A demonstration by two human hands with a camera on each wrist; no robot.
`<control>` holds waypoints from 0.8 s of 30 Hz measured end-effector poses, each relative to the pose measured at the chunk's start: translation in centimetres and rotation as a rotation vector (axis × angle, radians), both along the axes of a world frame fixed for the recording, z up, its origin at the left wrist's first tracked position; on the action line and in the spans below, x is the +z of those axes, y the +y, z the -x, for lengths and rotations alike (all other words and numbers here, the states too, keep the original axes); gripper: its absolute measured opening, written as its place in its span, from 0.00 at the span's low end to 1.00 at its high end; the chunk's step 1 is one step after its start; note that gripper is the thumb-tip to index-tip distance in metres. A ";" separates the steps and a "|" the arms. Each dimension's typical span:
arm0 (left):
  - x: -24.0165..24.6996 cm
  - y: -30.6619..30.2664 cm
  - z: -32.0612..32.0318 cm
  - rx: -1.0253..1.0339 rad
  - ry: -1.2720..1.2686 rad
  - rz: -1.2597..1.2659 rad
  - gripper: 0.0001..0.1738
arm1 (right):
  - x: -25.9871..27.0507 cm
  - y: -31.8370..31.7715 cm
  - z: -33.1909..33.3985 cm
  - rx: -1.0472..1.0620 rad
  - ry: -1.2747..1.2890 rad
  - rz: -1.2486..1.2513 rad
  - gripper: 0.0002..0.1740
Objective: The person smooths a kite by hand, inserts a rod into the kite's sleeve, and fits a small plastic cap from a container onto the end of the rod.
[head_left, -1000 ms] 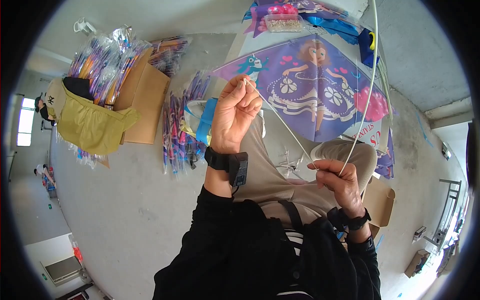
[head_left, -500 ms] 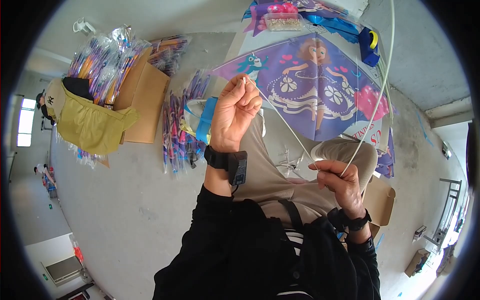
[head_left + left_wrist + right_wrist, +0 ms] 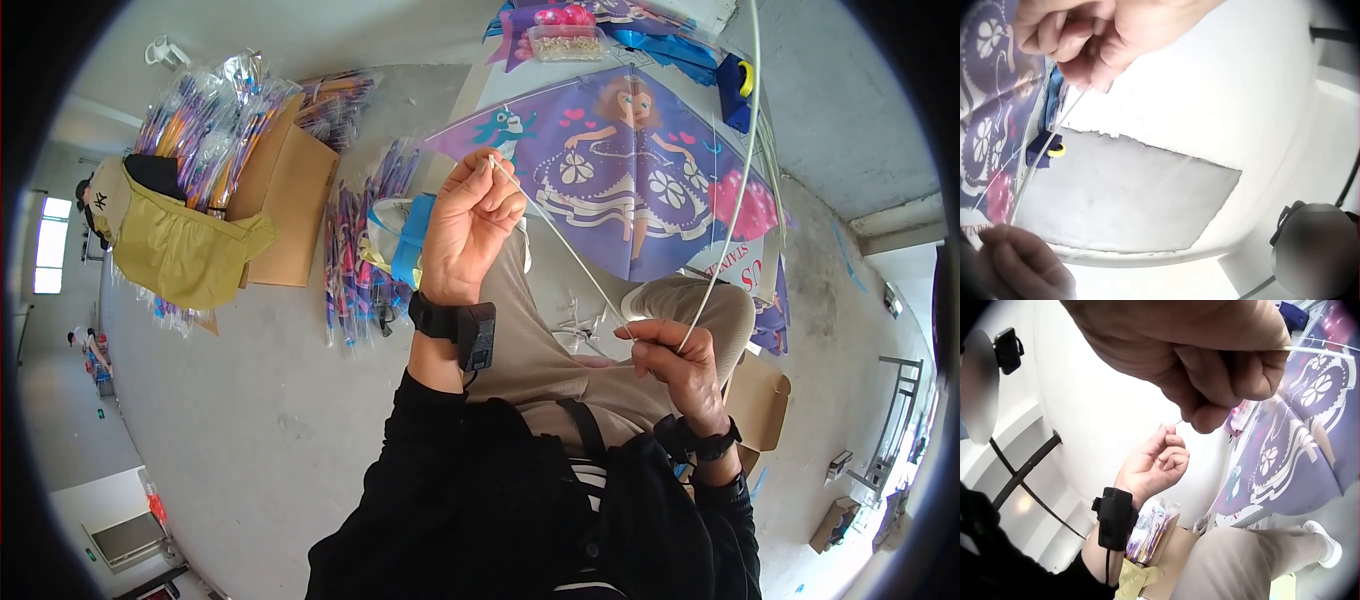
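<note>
Evidently both hands are closed on slender white material near the middle of the frame. The left hand (image 3: 468, 230), at upper centre, pinches one end of a thin white strand (image 3: 565, 243) between thumb and fingertips. That strand slants down to the right hand (image 3: 682, 372), right of centre, which grips it with curled fingers. From the right hand a white rod (image 3: 741, 190) rises to the top edge of the frame; whether strand and rod are one piece, I cannot tell. Behind them, at upper right of centre, lies a purple printed sheet (image 3: 560, 185) with a figure in a wide dress. Beyond its upper edge sits a clear tub (image 3: 567, 46), and near its upper right edge a dark blue holder (image 3: 734, 100) with a yellow ring. At upper left, plastic-wrapped bundles (image 3: 215, 135) stand beside a cardboard box (image 3: 305, 190), with olive cloth (image 3: 180, 255) in front.
</note>
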State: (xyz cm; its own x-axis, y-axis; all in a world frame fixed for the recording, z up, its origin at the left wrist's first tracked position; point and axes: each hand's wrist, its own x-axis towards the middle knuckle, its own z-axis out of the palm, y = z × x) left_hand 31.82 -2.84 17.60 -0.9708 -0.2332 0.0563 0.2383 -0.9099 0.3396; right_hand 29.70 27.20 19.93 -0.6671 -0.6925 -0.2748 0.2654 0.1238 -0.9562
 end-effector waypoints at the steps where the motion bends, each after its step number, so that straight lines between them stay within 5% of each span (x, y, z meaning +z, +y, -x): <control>1: 0.0 0.0 0.0 0.002 -0.003 0.001 0.06 | -0.1 0.0 0.1 0.007 0.001 0.000 0.14; 15: 1.4 -1.0 -0.8 0.114 -0.105 0.355 0.05 | -0.1 0.6 0.1 0.000 -0.007 -0.045 0.14; 24: 3.1 -1.9 -1.8 0.142 -0.251 0.690 0.06 | -1.1 0.7 -0.2 -0.054 0.413 -0.142 0.12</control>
